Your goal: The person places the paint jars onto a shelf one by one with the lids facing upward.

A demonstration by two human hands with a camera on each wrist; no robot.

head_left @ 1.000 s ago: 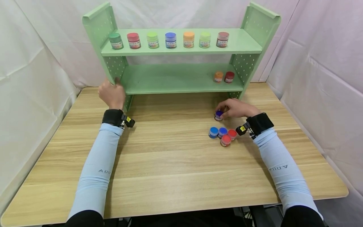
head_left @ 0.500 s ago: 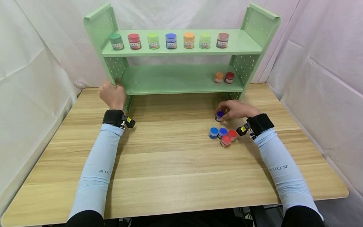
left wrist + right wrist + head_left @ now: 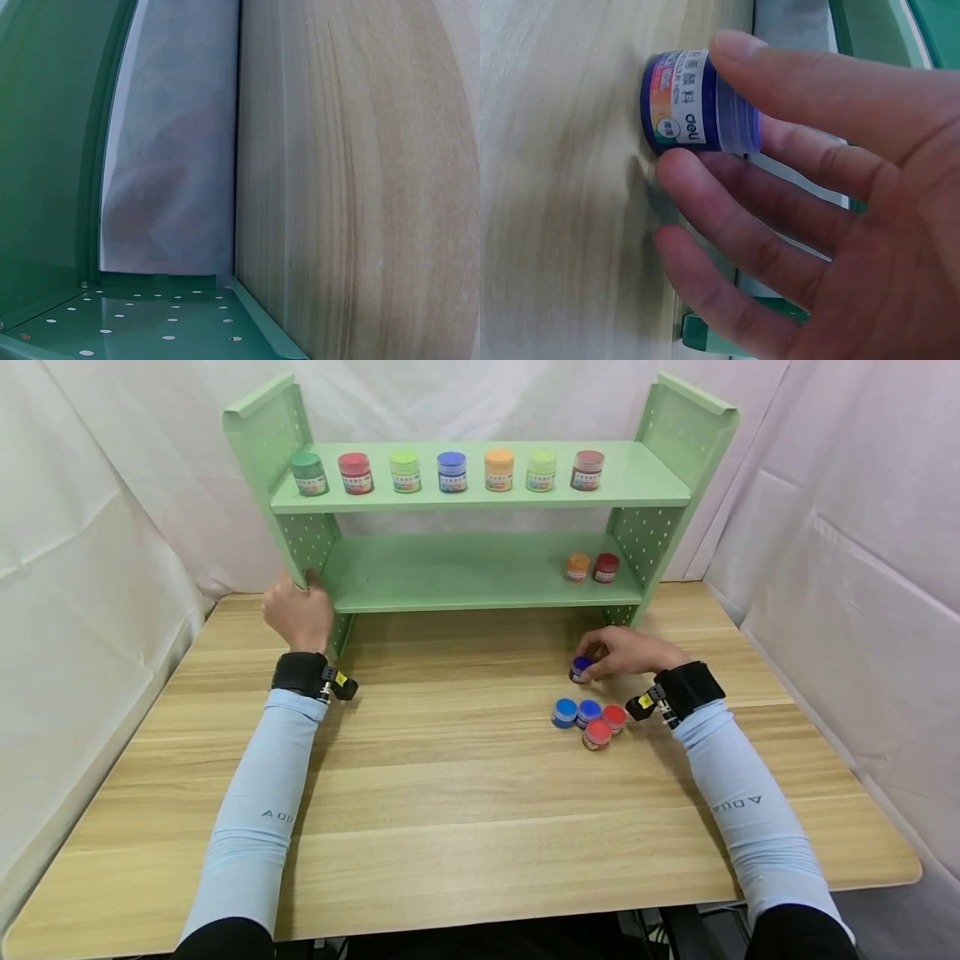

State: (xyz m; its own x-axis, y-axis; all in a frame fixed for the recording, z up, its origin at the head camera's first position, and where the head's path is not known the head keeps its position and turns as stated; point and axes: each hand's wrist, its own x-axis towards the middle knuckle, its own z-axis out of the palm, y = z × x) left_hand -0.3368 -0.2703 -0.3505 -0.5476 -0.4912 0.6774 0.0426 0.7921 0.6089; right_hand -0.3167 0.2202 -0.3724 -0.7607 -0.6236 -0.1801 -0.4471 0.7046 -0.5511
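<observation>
My right hand (image 3: 618, 652) pinches a small purple paint jar (image 3: 577, 670) between thumb and fingers. In the right wrist view, the thumb lies along the upper side of the jar (image 3: 682, 105), near its lid, with its printed label facing the camera. Whether the jar's base touches the table cannot be told. At the left, my left hand (image 3: 300, 614) grips the front edge of the green shelf's side panel (image 3: 303, 535); its fingers are partly hidden. The left wrist view shows the perforated panel (image 3: 135, 322) but no hand.
Near my right hand stand blue jars (image 3: 564, 713) and red jars (image 3: 597, 735) in a cluster. Several jars line the upper shelf (image 3: 480, 500). An orange jar (image 3: 577, 567) and a dark red jar (image 3: 606, 567) sit at the lower shelf's right end.
The whole head view has shifted slightly. My right hand keeps its pinch on the purple jar, which has moved very slightly right; my left hand still grips the panel.
</observation>
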